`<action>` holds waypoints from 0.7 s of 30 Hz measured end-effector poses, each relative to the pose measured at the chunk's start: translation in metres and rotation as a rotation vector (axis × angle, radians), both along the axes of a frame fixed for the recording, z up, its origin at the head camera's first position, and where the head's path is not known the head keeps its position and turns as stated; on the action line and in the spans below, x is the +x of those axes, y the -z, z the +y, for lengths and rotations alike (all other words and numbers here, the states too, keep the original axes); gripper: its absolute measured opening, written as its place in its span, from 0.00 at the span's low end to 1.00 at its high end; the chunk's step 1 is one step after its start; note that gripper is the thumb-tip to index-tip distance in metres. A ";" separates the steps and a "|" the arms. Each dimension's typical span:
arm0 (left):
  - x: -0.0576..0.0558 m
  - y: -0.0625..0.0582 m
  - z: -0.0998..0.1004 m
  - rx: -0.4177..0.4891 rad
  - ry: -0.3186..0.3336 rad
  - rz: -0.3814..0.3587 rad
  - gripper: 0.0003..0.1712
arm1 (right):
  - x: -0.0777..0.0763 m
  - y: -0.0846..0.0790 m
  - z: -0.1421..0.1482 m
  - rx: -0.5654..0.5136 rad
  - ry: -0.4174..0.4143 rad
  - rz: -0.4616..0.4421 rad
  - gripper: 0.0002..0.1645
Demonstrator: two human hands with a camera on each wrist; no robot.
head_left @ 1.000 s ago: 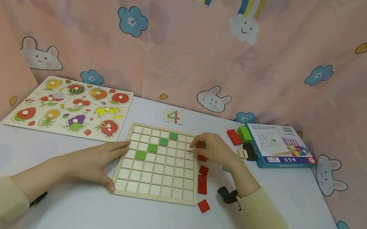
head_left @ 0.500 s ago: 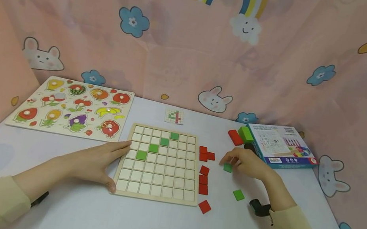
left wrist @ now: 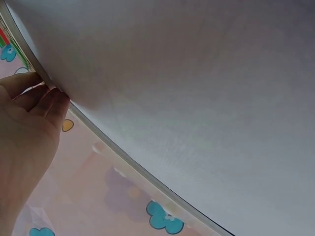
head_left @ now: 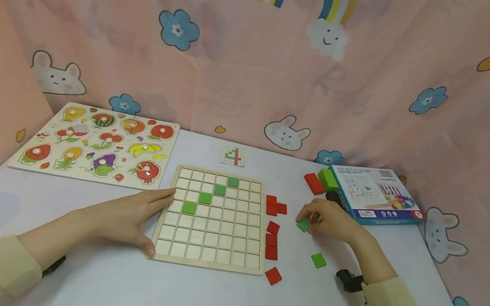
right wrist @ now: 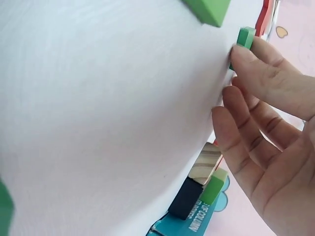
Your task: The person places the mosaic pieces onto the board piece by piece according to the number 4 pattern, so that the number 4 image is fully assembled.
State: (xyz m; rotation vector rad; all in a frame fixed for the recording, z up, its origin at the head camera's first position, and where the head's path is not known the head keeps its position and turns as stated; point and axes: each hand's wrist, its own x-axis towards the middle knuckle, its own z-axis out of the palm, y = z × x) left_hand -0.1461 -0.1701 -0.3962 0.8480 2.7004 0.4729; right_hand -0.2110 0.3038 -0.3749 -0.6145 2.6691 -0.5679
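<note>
A wooden grid board [head_left: 208, 264] lies on the white table, with several green tiles [head_left: 204, 198] in a diagonal of its squares. My left hand [head_left: 126, 217] rests along its left edge, thumb at the near corner and fingers stretched farther up the side. Right of the board, my right hand [head_left: 333, 219] pinches a green tile [head_left: 303, 225] between thumb and fingertips. The right wrist view shows this pinched tile [right wrist: 245, 37] standing on edge, its other fingers loosely bent. Another green tile [head_left: 318, 260] lies nearer on the table.
Several red tiles [head_left: 271, 253] lie along the board's right side. A small pattern card [head_left: 232, 156] is behind the board. At back left is a fruit peg puzzle [head_left: 78, 174]. A box [head_left: 359, 192] stands at right beside red [head_left: 314, 183] and green [head_left: 327, 179] blocks.
My right hand has moved right from the board's right edge to the green tile, which it now pinches and has tilted. The left hand stays in place.
</note>
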 end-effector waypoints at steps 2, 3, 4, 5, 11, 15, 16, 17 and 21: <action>0.000 0.000 0.000 0.001 0.000 0.000 0.74 | 0.000 -0.001 -0.002 0.010 -0.003 0.000 0.14; 0.000 0.001 0.000 0.002 0.000 -0.001 0.74 | 0.000 -0.001 -0.003 0.013 -0.004 -0.001 0.14; 0.000 0.001 0.000 0.002 0.000 -0.001 0.74 | 0.000 -0.002 -0.003 0.015 -0.003 -0.003 0.13; -0.001 0.001 0.000 0.002 -0.001 -0.001 0.74 | 0.000 -0.002 -0.004 0.015 0.000 -0.006 0.13; 0.000 0.001 0.000 0.004 -0.002 -0.005 0.74 | -0.001 -0.004 -0.008 0.007 0.018 0.015 0.08; 0.000 0.000 0.000 0.006 -0.004 -0.008 0.74 | -0.002 -0.006 -0.017 -0.052 0.016 0.049 0.06; 0.000 0.000 0.000 0.007 -0.005 -0.010 0.74 | -0.002 -0.006 -0.020 -0.070 0.016 0.057 0.06; 0.000 0.000 0.000 0.007 -0.006 -0.010 0.74 | -0.002 -0.006 -0.025 -0.089 0.018 0.064 0.07; 0.000 0.000 -0.001 0.007 -0.007 -0.007 0.74 | -0.001 -0.008 -0.047 -0.168 0.041 0.091 0.09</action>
